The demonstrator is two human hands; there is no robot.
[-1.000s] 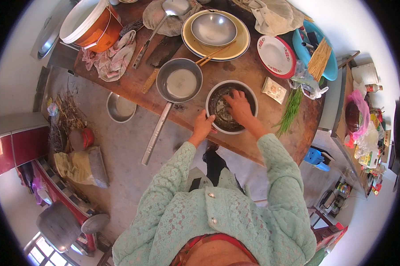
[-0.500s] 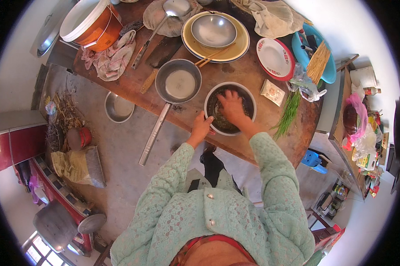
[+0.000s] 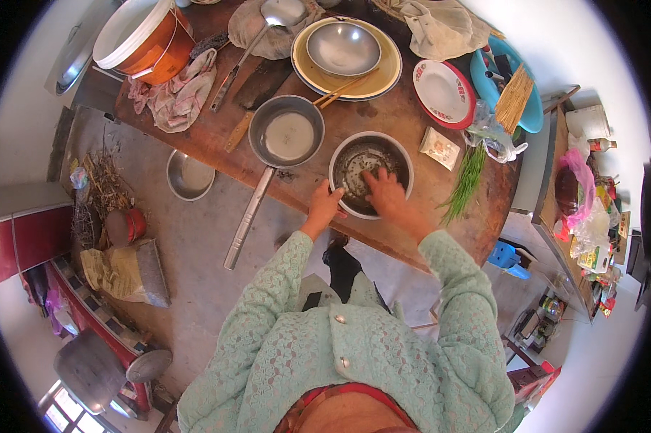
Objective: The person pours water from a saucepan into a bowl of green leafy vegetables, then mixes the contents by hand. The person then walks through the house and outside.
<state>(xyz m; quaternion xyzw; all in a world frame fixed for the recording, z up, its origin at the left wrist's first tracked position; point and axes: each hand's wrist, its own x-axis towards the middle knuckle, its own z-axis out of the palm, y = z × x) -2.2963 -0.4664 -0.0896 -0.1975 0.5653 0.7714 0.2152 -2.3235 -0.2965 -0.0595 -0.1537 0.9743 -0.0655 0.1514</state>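
Note:
A round metal basin [image 3: 407, 167] stands near the table's front edge with a wet, dark greenish mixture [image 3: 365, 155] inside. My left hand [image 3: 324, 205] grips its near-left rim, thumb on top. Inside the basin, at its near right, my right hand [image 3: 386, 193] reaches down with fingers apart, the tips at the mixture. Just left of the basin sits a grey pan [image 3: 291, 137], its long metal handle jutting over the table edge. A small white packet [image 3: 441, 149] lies to the right of the basin, and beyond it a bunch of green stalks [image 3: 466, 184].
Behind are a yellow enamel basin [image 3: 392, 72] holding a metal bowl [image 3: 343, 49], chopsticks [image 3: 345, 88], a wooden-handled knife [image 3: 240, 132] and a ladle [image 3: 257, 43]. A red-rimmed plate [image 3: 442, 90] and blue basin [image 3: 533, 108] stand back right; an orange bucket [image 3: 156, 54] back left.
My right hand has drawn back from the middle of the basin toward its near right side, showing more of the mixture. The left hand stays on the rim.

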